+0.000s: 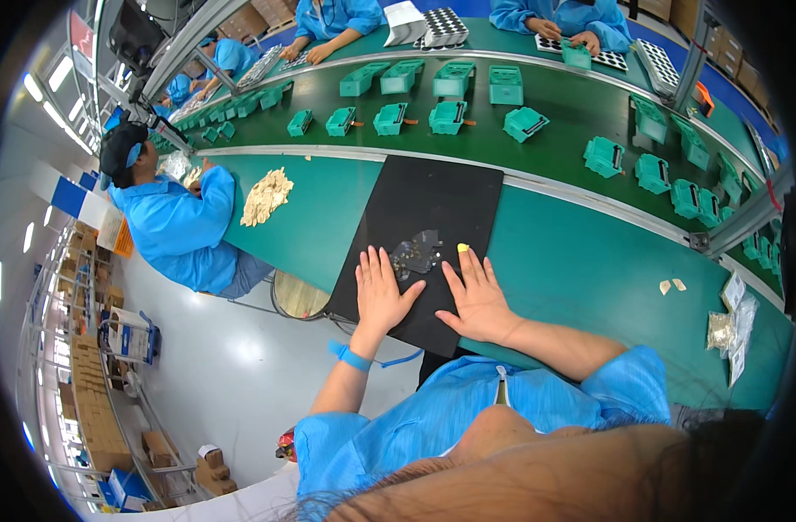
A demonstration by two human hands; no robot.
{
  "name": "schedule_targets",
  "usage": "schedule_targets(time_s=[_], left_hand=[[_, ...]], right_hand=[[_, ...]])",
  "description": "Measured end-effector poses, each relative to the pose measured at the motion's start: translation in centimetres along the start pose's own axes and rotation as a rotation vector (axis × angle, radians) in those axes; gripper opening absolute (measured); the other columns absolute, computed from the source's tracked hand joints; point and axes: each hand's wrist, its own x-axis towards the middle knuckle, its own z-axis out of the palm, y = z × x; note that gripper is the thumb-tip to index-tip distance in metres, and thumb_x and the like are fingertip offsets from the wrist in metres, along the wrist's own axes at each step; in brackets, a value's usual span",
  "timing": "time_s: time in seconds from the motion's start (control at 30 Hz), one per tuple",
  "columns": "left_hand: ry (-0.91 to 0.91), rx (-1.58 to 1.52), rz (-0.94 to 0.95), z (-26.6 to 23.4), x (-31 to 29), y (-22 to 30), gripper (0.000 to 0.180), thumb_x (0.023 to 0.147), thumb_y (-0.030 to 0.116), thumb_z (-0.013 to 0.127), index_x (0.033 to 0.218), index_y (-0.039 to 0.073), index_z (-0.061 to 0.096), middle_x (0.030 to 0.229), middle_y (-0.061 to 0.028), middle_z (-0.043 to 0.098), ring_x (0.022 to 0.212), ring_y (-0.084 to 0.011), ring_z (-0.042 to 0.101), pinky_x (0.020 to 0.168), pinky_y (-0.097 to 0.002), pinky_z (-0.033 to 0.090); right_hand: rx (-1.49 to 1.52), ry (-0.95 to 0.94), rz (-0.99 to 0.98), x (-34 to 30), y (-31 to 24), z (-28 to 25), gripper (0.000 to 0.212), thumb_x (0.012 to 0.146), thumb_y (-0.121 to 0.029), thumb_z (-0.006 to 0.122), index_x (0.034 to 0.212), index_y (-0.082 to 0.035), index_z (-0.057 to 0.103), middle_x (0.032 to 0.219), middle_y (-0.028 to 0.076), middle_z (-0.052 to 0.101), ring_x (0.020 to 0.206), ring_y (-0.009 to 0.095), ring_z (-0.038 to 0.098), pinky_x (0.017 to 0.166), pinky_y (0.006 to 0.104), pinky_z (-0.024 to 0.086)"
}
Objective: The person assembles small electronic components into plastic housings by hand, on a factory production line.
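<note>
On a black mat point(437, 196) laid over the green bench, my left hand point(381, 294) lies flat, its fingers stretched out and a blue band round the wrist. My right hand point(482, 304) also rests palm down on the mat, fingers spread, with a yellow cover on one fingertip. Neither hand holds anything. Between my fingertips sits a small cluster of dark flat pieces point(418, 252), with shiny bits among them. These are too small to name, and the left fingers are right beside them.
Beyond the mat runs a green conveyor point(328, 91) with rows of teal plastic housings point(448, 117). A heap of pale flat pieces point(266, 197) lies left, near a seated co-worker point(176, 222). To the right are a clear bag point(722, 332) of small parts and two pale scraps point(672, 285).
</note>
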Motion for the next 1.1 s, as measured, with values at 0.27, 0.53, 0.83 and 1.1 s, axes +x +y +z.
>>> schedule_targets(time_s=[0.27, 0.53, 0.83, 1.1], left_hand=[[0.039, -0.085, 0.118, 3.2, 6.3, 4.2, 0.093, 0.082, 0.051, 0.059, 0.139, -0.012, 0.02, 0.142, -0.0299, 0.029, 0.135, -0.04, 0.025, 0.11, -0.0477, 0.021], [0.139, -0.207, 0.094, 2.9, 9.1, 6.0, 0.096, 0.079, 0.048, 0.063, 0.138, -0.012, 0.019, 0.142, -0.0296, 0.029, 0.135, -0.0406, 0.025, 0.109, -0.0489, 0.021], [-0.062, -0.012, -0.099, 0.0, -1.2, 0.5, 0.083, 0.084, 0.047, 0.059, 0.136, -0.01, 0.029, 0.143, -0.0304, 0.025, 0.136, -0.0431, 0.019, 0.109, -0.052, 0.017], [-0.139, -0.004, 0.064, 0.0, 2.9, 2.4, 0.081, 0.086, 0.045, 0.054, 0.138, -0.011, 0.025, 0.146, -0.0289, 0.02, 0.138, -0.0411, 0.017, 0.111, -0.05, 0.015]], right_hand=[[0.075, 0.033, 0.046, -0.3, 0.2, -0.2, 0.092, 0.076, -0.041, 0.069, 0.143, -0.002, 0.02, 0.143, 0.035, 0.011, 0.134, 0.05, 0.014, 0.107, 0.0572, 0.02], [0.116, 0.178, 0.0, -0.3, 3.3, -1.9, 0.077, 0.075, -0.029, 0.07, 0.135, 0.002, 0.033, 0.139, 0.033, 0.024, 0.129, 0.048, 0.027, 0.106, 0.0496, 0.029], [0.024, 0.145, -0.147, 6.6, 12.2, -4.7, 0.051, 0.075, -0.024, 0.07, 0.116, 0.001, 0.053, 0.129, 0.02, 0.045, 0.121, 0.036, 0.042, 0.1, 0.0406, 0.039], [0.128, -0.334, -0.053, 13.7, 12.2, -6.6, 0.063, 0.063, -0.006, 0.077, 0.121, -0.002, 0.052, 0.114, 0.015, 0.049, 0.109, 0.032, 0.051, 0.092, 0.0375, 0.045]])
